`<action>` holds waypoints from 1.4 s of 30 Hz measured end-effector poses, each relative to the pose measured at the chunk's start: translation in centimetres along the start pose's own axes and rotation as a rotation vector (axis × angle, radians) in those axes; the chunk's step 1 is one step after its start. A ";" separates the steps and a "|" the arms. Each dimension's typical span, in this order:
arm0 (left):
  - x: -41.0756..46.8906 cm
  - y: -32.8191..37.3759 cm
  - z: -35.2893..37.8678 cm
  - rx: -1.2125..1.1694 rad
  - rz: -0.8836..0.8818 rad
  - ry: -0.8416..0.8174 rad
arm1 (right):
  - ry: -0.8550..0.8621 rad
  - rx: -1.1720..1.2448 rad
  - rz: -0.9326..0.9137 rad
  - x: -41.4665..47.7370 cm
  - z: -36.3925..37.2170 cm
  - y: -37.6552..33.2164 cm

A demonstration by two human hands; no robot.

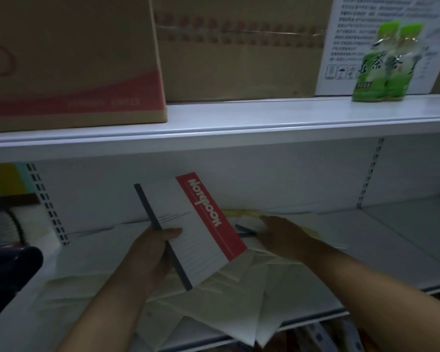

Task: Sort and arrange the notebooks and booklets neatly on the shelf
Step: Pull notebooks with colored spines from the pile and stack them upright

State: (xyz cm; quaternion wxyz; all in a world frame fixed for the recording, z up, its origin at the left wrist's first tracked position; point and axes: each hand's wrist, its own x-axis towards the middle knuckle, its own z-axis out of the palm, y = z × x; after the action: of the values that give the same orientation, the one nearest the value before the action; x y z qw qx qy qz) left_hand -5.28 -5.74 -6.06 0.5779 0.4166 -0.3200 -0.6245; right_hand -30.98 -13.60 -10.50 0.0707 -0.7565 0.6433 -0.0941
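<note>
The left hand [150,252] grips the notebook [196,232] by its dark spine, tilted above the shelf [404,250], while the right hand [282,235] lies on loose booklets [214,308], grip unclear; overhanging the shelf edge, they could slide off if nudged

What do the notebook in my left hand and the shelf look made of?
Notebook: likely paper with a matte card cover, printed with a red band; a dark strip binds the spine. Shelf: probably white-painted metal, smooth with a faint sheen.
</note>
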 end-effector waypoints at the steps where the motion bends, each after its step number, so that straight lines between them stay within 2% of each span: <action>1: 0.1 -0.1 0.2 -0.001 0.004 0.003 | 0.025 -0.037 -0.032 0.0 0.0 0.3; 4: 0.3 -0.7 0.8 0.001 0.008 0.017 | 0.160 -0.184 -0.142 -0.1 -0.5 0.7; 6: 0.5 -1.1 1.1 0.003 0.027 0.034 | 0.416 -0.196 -0.205 0.4 -1.4 0.4; 9: 0.4 -1.7 2.3 -0.026 0.072 0.026 | 0.686 -0.071 -0.225 0.1 -4.0 -2.1; 10: 0.3 -1.9 2.8 -0.043 0.101 0.010 | 0.712 -0.028 -0.244 -0.2 -4.6 -3.6; 12: 0.1 -2.2 4.0 -0.078 0.172 -0.001 | 0.666 0.043 -0.331 -1.0 -5.2 -7.1; 15: 0.0 -2.3 5.2 -0.056 0.216 0.087 | 0.430 0.164 -0.470 -2.8 -4.7 -11.9; 17: 0.0 -2.3 4.6 -0.075 0.202 0.165 | 0.321 0.339 -0.558 -3.6 -3.8 -13.2; 19: 0.0 -2.0 3.1 -0.124 0.177 0.225 | 0.210 0.622 -0.625 -3.6 -3.5 -12.7; 20: -0.1 -1.6 2.4 -0.145 0.164 0.240 | 0.201 0.755 -0.619 -3.2 -3.5 -11.8; 22: -0.6 -0.5 1.3 -0.148 0.147 0.276 | 0.332 0.894 -0.516 -2.2 -3.5 -9.5; 24: -0.9 0.6 0.4 -0.113 0.137 0.320 | 0.451 0.805 -0.403 -0.9 -3.2 -7.3; 25: -1.1 0.9 0.0 -0.091 0.128 0.340 | 0.420 0.686 -0.372 -0.2 -2.7 -6.3; 26: -1.2 1.1 -0.3 -0.068 0.114 0.362 | 0.319 0.557 -0.350 0.4 -2.2 -5.5; 29: -1.6 1.2 -1.2 -0.032 0.061 0.431 | -0.137 0.347 -0.244 1.2 -0.7 -4.1; 30: -1.7 1.2 -1.4 -0.025 0.052 0.448 | -0.189 0.319 -0.224 1.4 -0.4 -3.9; 33: -1.9 1.2 -1.8 0.018 0.033 0.478 | -0.153 0.329 -0.189 1.6 -0.1 -4.0; 38: -2.3 0.9 -2.4 0.061 -0.006 0.516 | -0.024 0.214 -0.233 1.8 0.1 -4.2; 42: -3.0 0.3 -3.1 0.055 0.003 0.561 | 0.112 -0.032 -0.342 1.6 0.4 -4.5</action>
State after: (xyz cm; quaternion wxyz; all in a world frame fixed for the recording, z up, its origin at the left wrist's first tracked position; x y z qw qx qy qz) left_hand -2.46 -2.51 -6.75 0.6333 0.5881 -0.1651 -0.4752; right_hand -26.31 -14.46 -9.80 0.0058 -0.8494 0.5096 -0.1366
